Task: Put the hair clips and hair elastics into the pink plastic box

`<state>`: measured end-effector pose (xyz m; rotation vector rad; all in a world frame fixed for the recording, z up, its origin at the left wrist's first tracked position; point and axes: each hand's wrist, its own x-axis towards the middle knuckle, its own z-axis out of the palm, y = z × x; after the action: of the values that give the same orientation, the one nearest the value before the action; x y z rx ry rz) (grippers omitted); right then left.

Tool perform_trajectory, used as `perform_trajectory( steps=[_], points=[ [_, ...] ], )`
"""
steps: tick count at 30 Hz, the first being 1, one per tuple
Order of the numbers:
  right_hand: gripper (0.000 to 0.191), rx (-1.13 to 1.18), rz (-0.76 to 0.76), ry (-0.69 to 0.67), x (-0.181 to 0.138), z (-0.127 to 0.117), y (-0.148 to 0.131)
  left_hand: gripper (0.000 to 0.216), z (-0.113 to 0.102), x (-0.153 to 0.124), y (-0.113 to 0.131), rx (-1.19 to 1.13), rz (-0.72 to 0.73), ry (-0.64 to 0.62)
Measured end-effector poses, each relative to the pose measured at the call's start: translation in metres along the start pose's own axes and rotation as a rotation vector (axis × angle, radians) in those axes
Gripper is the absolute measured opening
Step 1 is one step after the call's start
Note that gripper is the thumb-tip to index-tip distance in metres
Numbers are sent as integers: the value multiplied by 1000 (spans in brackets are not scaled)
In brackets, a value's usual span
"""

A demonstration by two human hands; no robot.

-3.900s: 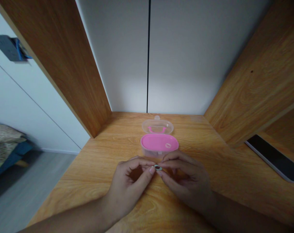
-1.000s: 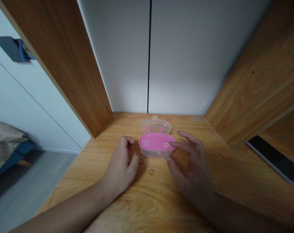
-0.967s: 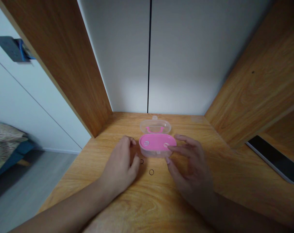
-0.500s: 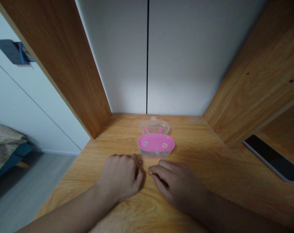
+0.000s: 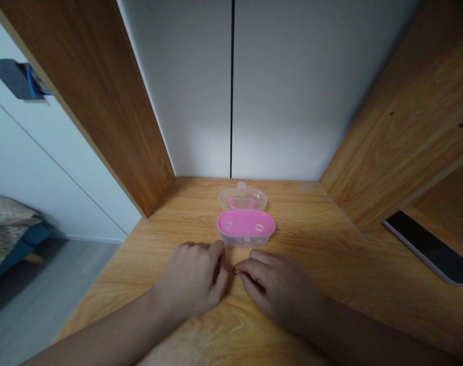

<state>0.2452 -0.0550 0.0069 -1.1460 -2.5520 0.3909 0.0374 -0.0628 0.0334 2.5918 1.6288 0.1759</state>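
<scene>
My right hand is closed in a pinch, thumb and index finger holding a small thin dark ring just over the wooden tabletop. To its left, my left hand is curled with its fingers drawn in; what is in it, if anything, is hidden behind the fingers. Beyond both hands stands a clear plastic box with a pink inner tray. Two pale loops, one at the left and one at the right, show on the pink surface. The clear lid with a pink handle lies open behind it.
A dark-screened phone or tablet lies on the right of the wooden tabletop. Wooden panels rise at left and right, with a pale wall behind. Patterned fabric shows at far left.
My left hand has shifted slightly right, its index finger and thumb moving over the spot of a second dark ring, which is now out of sight. My right hand has barely moved.
</scene>
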Motion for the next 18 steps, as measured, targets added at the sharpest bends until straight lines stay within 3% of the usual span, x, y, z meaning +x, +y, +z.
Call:
perform_trajectory(
  steps=[7,18],
  points=[
    [19,-12,-3,8,-2,1,0,17,1,2,-1,51,-56,-24],
    [18,-12,35,18,0,-1,-4,12,2,-1,4,6,142,-19]
  ],
)
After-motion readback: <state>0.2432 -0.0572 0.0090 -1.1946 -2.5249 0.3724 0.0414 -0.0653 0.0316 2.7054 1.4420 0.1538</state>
